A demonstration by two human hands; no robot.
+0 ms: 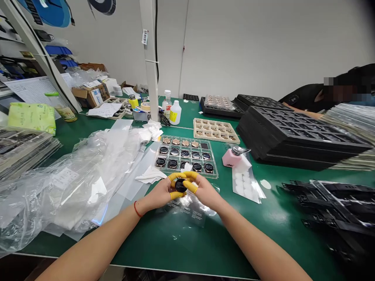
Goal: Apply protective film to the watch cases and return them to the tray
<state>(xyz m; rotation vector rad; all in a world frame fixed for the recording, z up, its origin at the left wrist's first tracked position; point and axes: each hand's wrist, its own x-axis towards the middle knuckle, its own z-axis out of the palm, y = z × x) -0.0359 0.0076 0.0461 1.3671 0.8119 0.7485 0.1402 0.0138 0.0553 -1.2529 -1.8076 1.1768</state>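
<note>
Yellow finger cots cover fingertips on both hands. My left hand [160,192] and my right hand [205,190] meet over the near edge of the table, closed around one round black-faced watch head [181,185]. A small white piece [186,167] sticks up beside the right fingers; whether they grip it I cannot tell. Just beyond is a clear compartment tray [216,168], with black-faced watch heads in two rows and rose-gold ones in the back row. Beneath my hands lies clear film with small white print [190,214]. A crumpled white cloth [150,175] lies left of them.
Plastic bags [76,183] spread over the left side. To the right stand a pink pump bottle [232,157], a sheet of round white pads [244,183] and stacked black trays [272,136]. A beige tray [215,136] lies behind. A co-worker [316,91] leans in at far right.
</note>
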